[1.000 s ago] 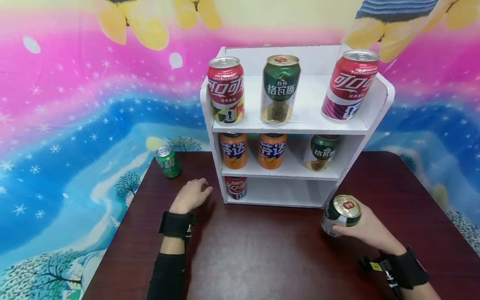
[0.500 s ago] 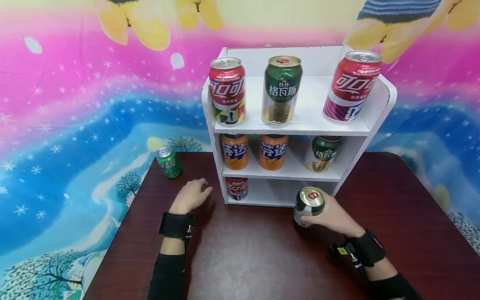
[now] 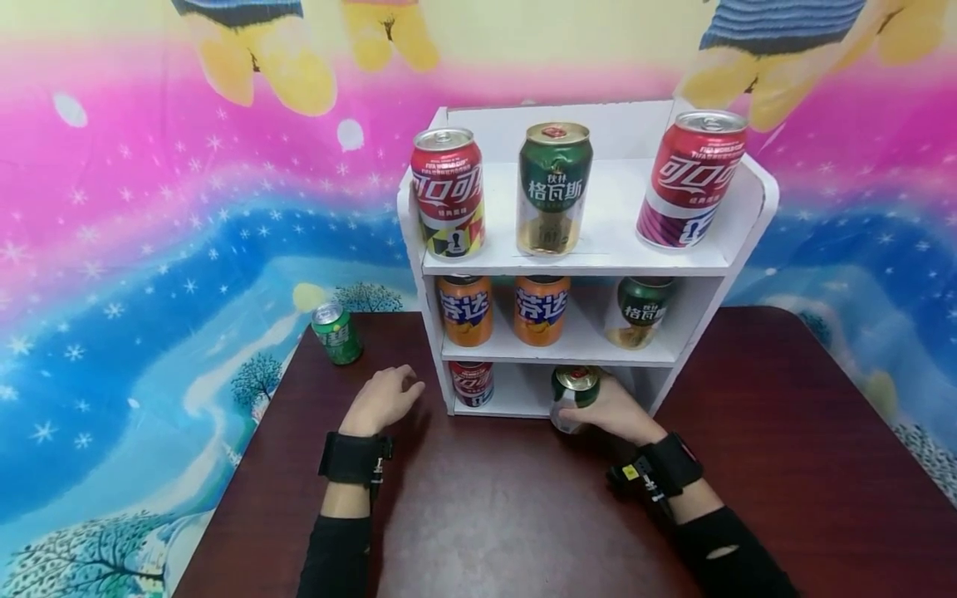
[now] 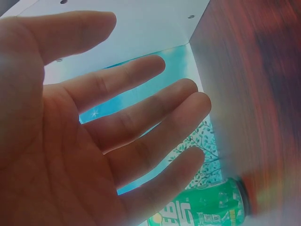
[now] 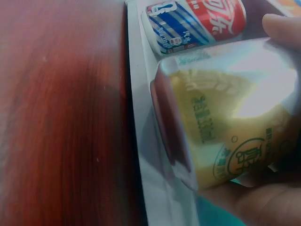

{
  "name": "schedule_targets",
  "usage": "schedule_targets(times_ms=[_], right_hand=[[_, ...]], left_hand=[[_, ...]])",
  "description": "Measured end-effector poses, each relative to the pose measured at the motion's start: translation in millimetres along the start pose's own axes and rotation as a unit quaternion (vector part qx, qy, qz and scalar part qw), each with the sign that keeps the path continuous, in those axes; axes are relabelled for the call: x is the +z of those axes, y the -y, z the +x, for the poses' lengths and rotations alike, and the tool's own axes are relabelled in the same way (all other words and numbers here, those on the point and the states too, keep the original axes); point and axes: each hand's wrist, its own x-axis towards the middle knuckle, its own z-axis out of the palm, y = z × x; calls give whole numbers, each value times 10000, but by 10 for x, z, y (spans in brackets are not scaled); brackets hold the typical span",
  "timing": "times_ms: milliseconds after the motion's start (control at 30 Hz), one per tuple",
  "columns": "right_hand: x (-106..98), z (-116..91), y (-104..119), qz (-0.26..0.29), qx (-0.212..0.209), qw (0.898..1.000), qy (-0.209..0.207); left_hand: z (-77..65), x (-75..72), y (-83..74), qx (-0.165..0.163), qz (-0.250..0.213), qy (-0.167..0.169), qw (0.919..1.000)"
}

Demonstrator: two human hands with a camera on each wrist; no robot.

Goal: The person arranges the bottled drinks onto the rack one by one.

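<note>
My right hand [image 3: 619,411] grips a green, white and gold drink can [image 3: 572,397] upright at the front of the white rack's bottom shelf [image 3: 519,400]. In the right wrist view the base of this drink can [image 5: 225,122] is over the shelf's front edge; whether it touches the shelf, I cannot tell. A red cola can [image 3: 473,384] stands at the left on that same shelf. My left hand [image 3: 381,400] is beside the rack's left side, holding nothing. The left wrist view shows its fingers [image 4: 141,115] spread and relaxed, with a green can [image 4: 211,202] beyond them.
On the middle shelf [image 3: 583,349] stand two orange soda cans [image 3: 465,311] and a green-gold can [image 3: 640,311]. The top shelf [image 3: 613,259] bears two red cola cans [image 3: 691,178] and a green-gold can [image 3: 554,189]. A small green can [image 3: 338,334] stands at the table's back left.
My right hand has carried the green-gold can leftward and forward, from the table right of the rack to the front of the bottom shelf. The left hand has stayed in place.
</note>
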Motion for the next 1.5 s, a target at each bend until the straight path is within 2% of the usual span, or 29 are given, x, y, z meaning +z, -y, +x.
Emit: schedule_targets(times_ms=[200,533,667,1000,1167,1233,1500], right_hand=[[48,111,-35,66,428,9990,-116],[122,276,-42,874,241,9959,70],[155,353,-78,905,212,9955,184],[225,404,-125,694,698,9946,342],[284,414,-102,611,876,9940,222],[309,419,-82,503,800,9955,90],[396,456,-11,678,524,9957,-344]], left_hand=[[0,48,4,-4,-29,-27,10000],[35,70,-1,7,41,-21,10000],[51,80,-16,5,68,2,10000],[53,86,-26,-139,162,160,9996],[48,87,-14,-152,219,168,9995],[52,88,-5,-130,218,146,9996],[92,105,16,-102,205,164,9996]])
